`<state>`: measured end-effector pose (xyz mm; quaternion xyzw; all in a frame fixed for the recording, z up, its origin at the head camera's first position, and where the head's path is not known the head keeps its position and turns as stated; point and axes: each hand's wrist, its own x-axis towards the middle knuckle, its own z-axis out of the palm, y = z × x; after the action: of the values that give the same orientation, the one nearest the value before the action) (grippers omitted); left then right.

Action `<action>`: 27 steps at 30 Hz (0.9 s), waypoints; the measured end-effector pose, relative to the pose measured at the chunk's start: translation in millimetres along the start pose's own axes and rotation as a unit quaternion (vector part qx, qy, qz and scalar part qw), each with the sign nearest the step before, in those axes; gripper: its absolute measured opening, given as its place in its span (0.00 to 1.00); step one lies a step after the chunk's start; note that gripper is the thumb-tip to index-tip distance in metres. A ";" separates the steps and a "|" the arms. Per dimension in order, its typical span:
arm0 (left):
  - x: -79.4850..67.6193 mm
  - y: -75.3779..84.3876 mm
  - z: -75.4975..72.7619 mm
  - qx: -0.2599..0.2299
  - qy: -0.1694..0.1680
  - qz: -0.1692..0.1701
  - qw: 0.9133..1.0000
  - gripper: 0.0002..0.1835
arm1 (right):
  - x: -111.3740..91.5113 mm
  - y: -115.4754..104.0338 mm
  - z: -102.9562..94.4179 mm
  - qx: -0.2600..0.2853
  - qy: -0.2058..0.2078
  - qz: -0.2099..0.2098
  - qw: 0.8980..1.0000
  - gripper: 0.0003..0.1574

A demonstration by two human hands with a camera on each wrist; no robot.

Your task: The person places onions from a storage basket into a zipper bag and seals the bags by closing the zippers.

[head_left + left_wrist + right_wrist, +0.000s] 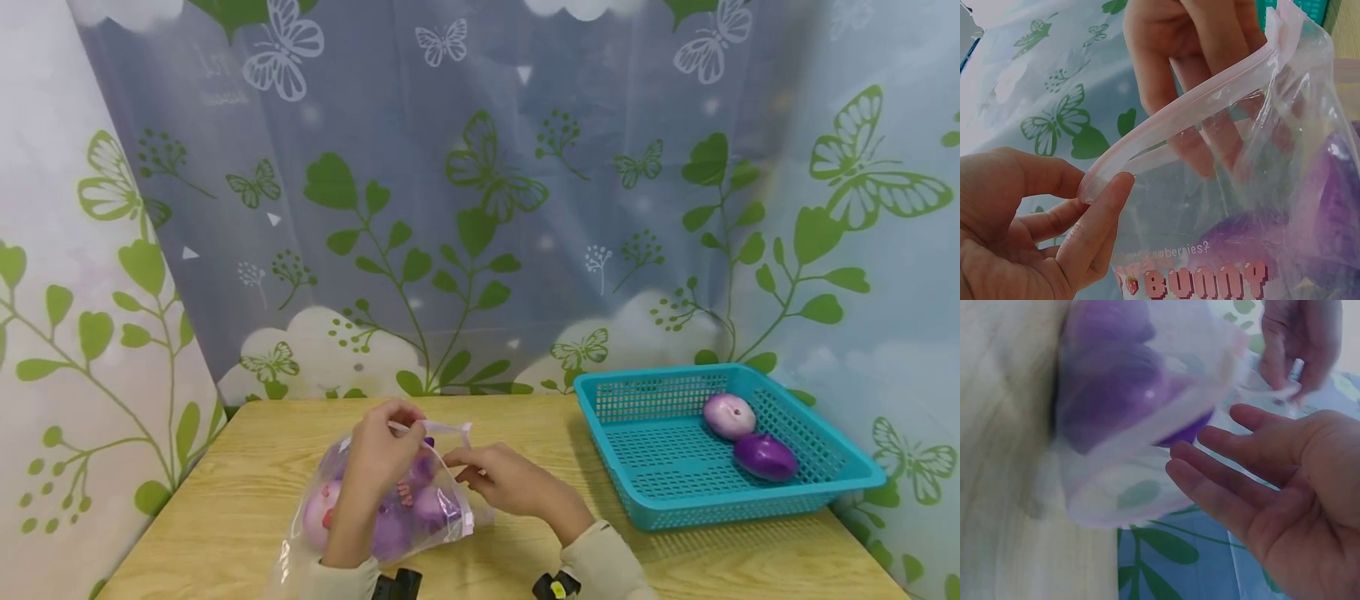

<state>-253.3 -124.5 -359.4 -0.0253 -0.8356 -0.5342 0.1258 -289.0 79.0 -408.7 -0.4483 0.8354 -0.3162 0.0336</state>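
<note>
A clear plastic zip bag (352, 546) with a pale pink closure strip lies tilted on the table. Pink "BUNNY" lettering (1204, 282) is printed on its front. Several rounded purple and lilac things (392, 532) fill it; their kind is blurred by the plastic. With thumb and fingers, my left hand (384, 450) pinches the bag's rim at one end of the mouth. My right hand (510, 479) is at the opening, its fingers (1222, 481) extended and loosely spread. In the left wrist view, its fingertips (1200, 156) show through the clear plastic below the rim.
On the right of the wooden table (540, 417) stands a turquoise slotted basket (757, 510). It holds a pale lilac round thing (723, 414) and a glossy dark purple oval one (765, 457). A curtain (570, 275) with leaves and butterflies hangs behind the table.
</note>
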 end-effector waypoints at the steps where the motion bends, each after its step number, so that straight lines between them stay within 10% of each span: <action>1: 0.3 0.0 -0.1 -0.002 0.000 -0.002 1.000 0.06 | -1.3 0.0 -2.6 0.014 0.001 0.006 1.000 0.23; 11: -0.1 -0.1 1.0 0.002 0.000 -0.002 1.000 0.06 | -20.7 7.4 -45.6 0.008 0.011 0.012 1.000 0.22; 27: 0.3 -0.8 -1.5 -0.006 0.000 -0.007 1.000 0.06 | -74.3 74.8 -191.1 -0.125 -0.021 0.175 0.976 0.22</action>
<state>-253.5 -126.3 -359.4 -0.0201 -0.8327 -0.5397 0.1218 -364.0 261.2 -314.8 -0.3024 0.9330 -0.1890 0.0495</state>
